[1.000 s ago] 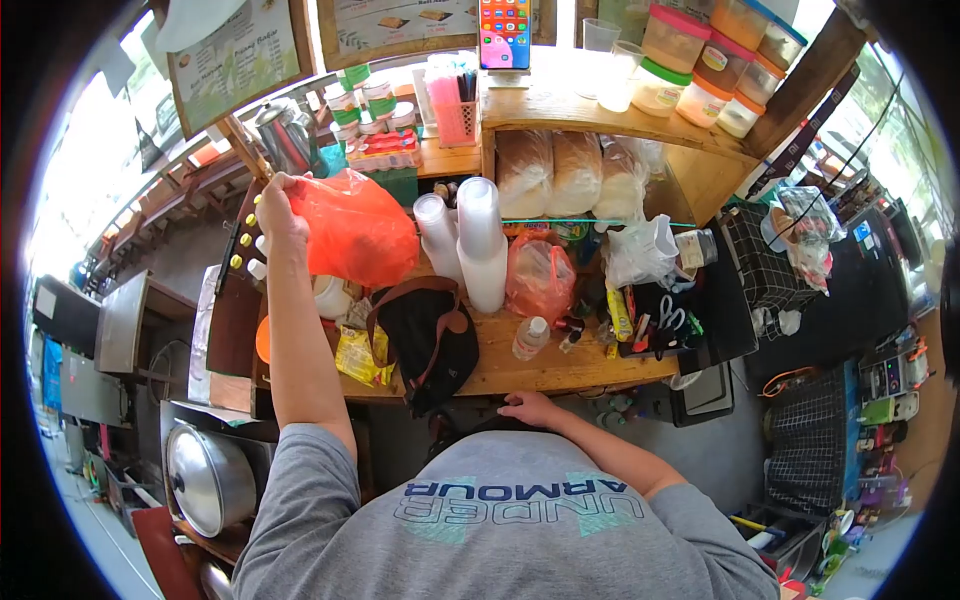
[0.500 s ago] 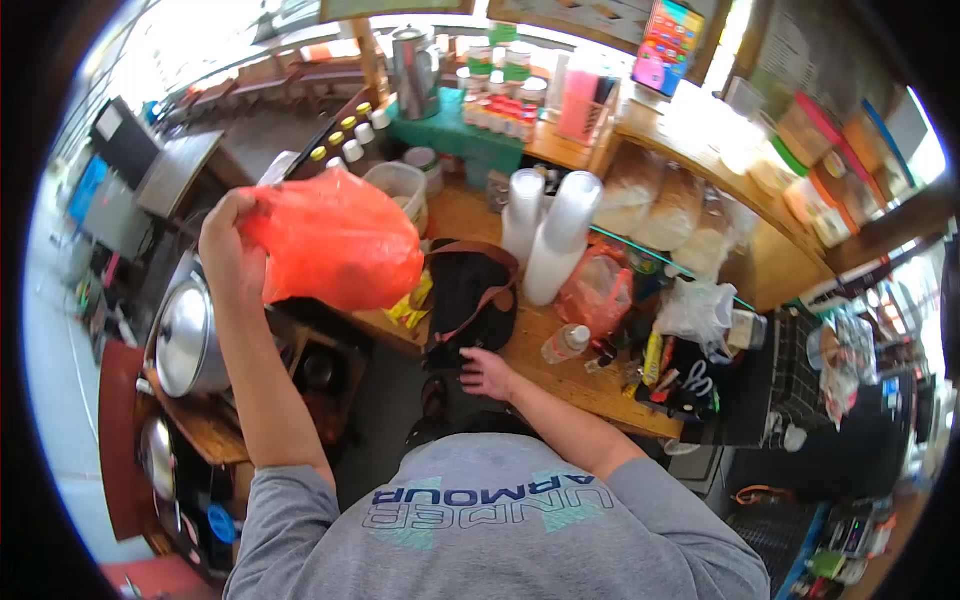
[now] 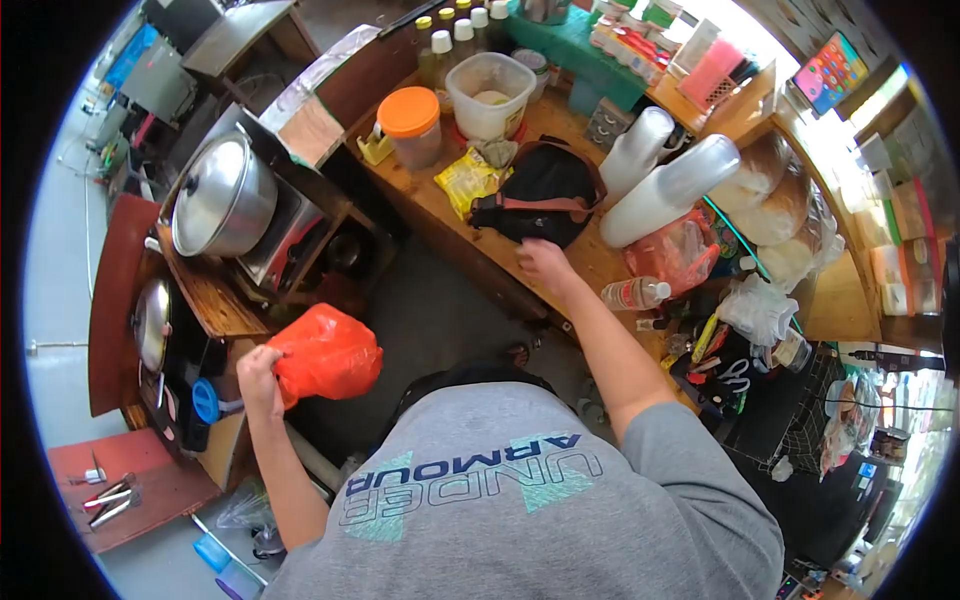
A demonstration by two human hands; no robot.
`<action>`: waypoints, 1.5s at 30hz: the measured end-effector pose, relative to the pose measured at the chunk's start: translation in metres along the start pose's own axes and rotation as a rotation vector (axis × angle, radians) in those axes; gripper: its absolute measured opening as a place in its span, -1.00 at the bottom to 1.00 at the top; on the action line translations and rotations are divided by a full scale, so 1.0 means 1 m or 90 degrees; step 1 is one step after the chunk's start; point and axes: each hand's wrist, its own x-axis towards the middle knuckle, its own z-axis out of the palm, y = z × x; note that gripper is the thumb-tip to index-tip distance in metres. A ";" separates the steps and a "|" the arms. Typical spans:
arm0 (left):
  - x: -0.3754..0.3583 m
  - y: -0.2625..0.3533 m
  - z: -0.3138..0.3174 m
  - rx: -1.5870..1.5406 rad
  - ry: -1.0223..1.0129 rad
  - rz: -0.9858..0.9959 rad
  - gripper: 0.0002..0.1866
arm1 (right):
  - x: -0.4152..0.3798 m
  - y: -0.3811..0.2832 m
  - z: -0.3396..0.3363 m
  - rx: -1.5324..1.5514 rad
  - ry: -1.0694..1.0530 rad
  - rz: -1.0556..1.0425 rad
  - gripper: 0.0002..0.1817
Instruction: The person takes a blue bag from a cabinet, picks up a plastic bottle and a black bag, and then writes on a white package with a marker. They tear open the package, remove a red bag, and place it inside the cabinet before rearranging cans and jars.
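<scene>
My left hand (image 3: 262, 380) is closed on the gathered top of a red plastic bag (image 3: 328, 352), which bulges with contents I cannot make out and hangs over the floor. My right hand (image 3: 546, 264) is at the near edge of the wooden counter, just below a black bag (image 3: 552, 190) with a brown strap. Its fingers are apart and hold nothing; whether they touch the black bag I cannot tell. Beside that bag lies a yellow packet (image 3: 468, 182). An orange-lidded jar (image 3: 411, 128) and a clear tub (image 3: 490, 97) stand behind it.
A large metal pot (image 3: 225, 195) sits on a stove at the left. Stacked plastic cups (image 3: 672, 190), a clear bottle (image 3: 636, 294) and another red bag (image 3: 680, 250) are on the counter to the right. A red shelf (image 3: 135, 490) with utensils is at the lower left.
The view has turned left. My left hand has lowered the red bag from above the counter to beside my body. My right hand has stayed by the black bag.
</scene>
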 end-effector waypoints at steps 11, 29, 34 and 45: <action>-0.064 -0.098 -0.128 -0.016 0.126 -0.162 -0.85 | -0.072 0.122 0.035 -0.678 0.439 -0.109 -0.46; -0.082 -0.082 -0.207 -0.146 0.061 -0.112 -0.88 | -0.120 0.161 0.193 -0.893 0.104 -0.005 -0.57; -0.085 -0.043 -0.204 -0.142 0.010 -0.029 -0.88 | -0.126 0.177 0.273 -0.904 -0.054 -0.121 -0.51; -0.071 0.022 -0.125 0.309 -0.275 0.212 -0.80 | -0.184 0.083 0.332 -0.345 -0.319 -0.558 -0.17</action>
